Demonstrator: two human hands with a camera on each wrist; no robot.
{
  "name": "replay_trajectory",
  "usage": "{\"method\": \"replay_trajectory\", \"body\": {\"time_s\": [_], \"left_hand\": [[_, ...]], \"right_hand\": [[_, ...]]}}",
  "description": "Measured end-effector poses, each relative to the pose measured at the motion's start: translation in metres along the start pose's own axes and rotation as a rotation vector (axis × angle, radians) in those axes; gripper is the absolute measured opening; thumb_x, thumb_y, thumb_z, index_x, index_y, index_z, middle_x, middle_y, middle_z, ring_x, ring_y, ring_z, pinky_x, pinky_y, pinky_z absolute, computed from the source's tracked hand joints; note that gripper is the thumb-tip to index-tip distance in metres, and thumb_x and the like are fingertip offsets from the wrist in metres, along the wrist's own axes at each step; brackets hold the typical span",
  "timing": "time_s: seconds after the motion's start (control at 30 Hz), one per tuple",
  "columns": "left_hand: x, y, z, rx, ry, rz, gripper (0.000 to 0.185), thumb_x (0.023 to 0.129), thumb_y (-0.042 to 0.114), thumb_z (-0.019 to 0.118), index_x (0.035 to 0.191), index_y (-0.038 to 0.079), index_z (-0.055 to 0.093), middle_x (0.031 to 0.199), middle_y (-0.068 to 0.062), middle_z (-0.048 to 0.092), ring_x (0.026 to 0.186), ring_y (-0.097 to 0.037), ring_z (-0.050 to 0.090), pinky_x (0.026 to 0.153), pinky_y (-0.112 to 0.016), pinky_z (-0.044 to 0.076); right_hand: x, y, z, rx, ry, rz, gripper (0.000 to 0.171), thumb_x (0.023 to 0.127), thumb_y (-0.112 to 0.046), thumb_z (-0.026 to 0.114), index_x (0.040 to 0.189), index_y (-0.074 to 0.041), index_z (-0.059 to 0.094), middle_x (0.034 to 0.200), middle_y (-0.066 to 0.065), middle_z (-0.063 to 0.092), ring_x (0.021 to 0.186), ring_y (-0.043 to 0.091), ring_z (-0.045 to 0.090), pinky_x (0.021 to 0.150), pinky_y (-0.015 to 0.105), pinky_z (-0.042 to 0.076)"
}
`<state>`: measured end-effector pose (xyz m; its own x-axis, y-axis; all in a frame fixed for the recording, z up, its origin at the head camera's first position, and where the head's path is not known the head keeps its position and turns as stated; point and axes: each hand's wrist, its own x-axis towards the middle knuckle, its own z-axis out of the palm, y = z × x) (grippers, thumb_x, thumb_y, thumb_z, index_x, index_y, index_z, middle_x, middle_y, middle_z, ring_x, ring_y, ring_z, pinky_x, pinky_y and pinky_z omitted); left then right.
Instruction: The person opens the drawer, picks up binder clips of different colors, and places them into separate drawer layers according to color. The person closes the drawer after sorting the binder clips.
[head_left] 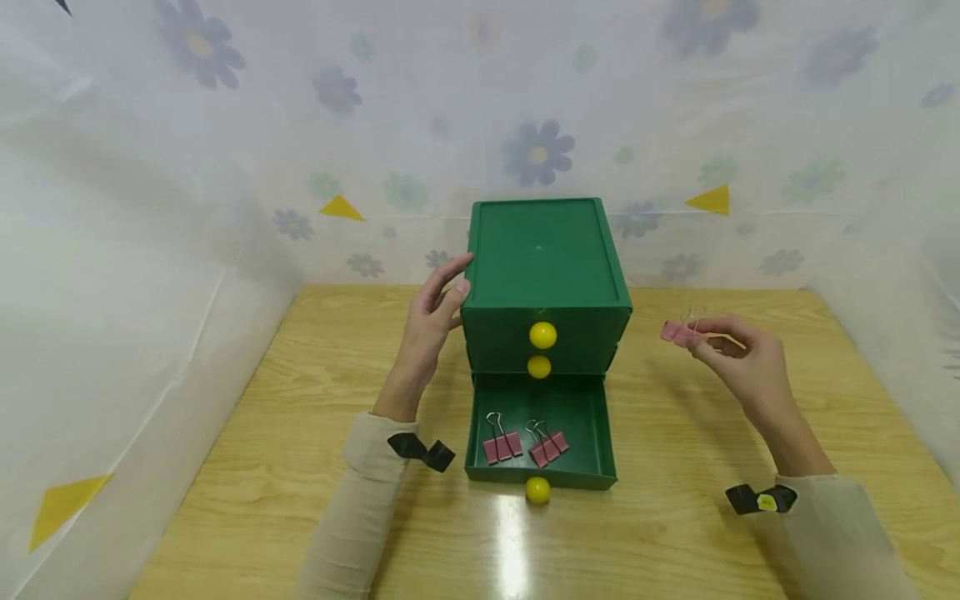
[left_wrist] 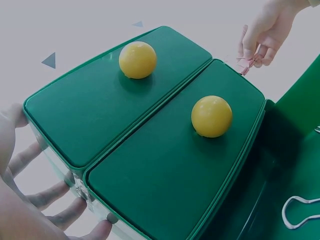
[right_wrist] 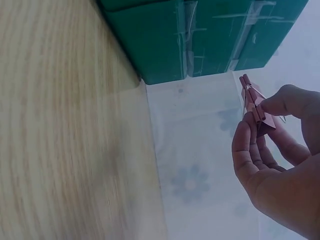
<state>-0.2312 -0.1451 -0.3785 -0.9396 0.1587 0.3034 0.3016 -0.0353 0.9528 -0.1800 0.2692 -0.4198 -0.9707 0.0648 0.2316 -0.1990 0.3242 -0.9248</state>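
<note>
A green drawer unit (head_left: 546, 258) with yellow ball knobs stands on the table, its bottom drawer (head_left: 542, 400) pulled out. Inside that drawer lie two pink binder clips, one on the left (head_left: 502, 447) and one on the right (head_left: 549, 448). My left hand (head_left: 435, 321) touches the unit's left side with spread fingers, as the left wrist view also shows. Off to the unit's right, above the table, my right hand (head_left: 746, 358) pinches another pink binder clip (right_wrist: 257, 105) between thumb and fingers. The wire handles of this clip point upward in the head view.
The wooden table (head_left: 300, 467) reaches back to a white flowered curtain (head_left: 450, 125) behind the unit. White sheeting (head_left: 135, 275) hangs along the left side as well. The open drawer's yellow knob (head_left: 537, 490) juts toward the table's front.
</note>
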Motion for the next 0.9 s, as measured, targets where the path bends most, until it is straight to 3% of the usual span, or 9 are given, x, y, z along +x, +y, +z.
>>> {"method": "replay_trajectory", "body": {"time_s": [0.2, 0.43, 0.6, 0.9], "left_hand": [[-0.001, 0.001, -0.002, -0.002, -0.005, 0.009, 0.046, 0.106, 0.033, 0.055, 0.151, 0.024, 0.053, 0.155, 0.008, 0.045, 0.137, -0.022, 0.049, 0.103, -0.064, 0.043], [-0.004, 0.0, -0.002, 0.004, -0.008, 0.006, 0.045, 0.106, 0.033, 0.055, 0.151, 0.025, 0.054, 0.155, 0.008, 0.045, 0.136, -0.022, 0.05, 0.103, -0.064, 0.043], [-0.004, 0.001, -0.002, 0.002, -0.008, 0.009, 0.045, 0.106, 0.034, 0.055, 0.151, 0.025, 0.054, 0.155, 0.008, 0.045, 0.137, -0.021, 0.049, 0.103, -0.065, 0.043], [-0.005, 0.0, -0.003, -0.002, 0.001, -0.01, 0.044, 0.107, 0.032, 0.054, 0.15, 0.026, 0.055, 0.155, 0.008, 0.045, 0.137, -0.021, 0.049, 0.104, -0.064, 0.042]], "right_hand": [[-0.012, -0.007, 0.003, -0.056, 0.002, -0.044, 0.024, 0.095, -0.002, 0.071, 0.117, 0.009, 0.069, 0.118, -0.008, 0.066, 0.096, 0.001, 0.068, 0.079, 0.014, 0.054], [-0.029, -0.016, 0.007, 0.042, -0.035, -0.045, 0.024, 0.096, 0.002, 0.069, 0.119, 0.01, 0.068, 0.119, -0.001, 0.067, 0.097, 0.006, 0.071, 0.081, 0.017, 0.055], [-0.038, -0.019, 0.01, -0.033, -0.026, -0.046, 0.022, 0.096, 0.001, 0.069, 0.118, 0.004, 0.071, 0.117, -0.003, 0.069, 0.095, 0.004, 0.07, 0.081, 0.016, 0.055], [-0.051, -0.023, 0.022, -0.073, -0.055, -0.086, 0.021, 0.096, -0.001, 0.07, 0.116, 0.003, 0.072, 0.114, 0.002, 0.07, 0.094, 0.007, 0.071, 0.081, 0.018, 0.055]]}}
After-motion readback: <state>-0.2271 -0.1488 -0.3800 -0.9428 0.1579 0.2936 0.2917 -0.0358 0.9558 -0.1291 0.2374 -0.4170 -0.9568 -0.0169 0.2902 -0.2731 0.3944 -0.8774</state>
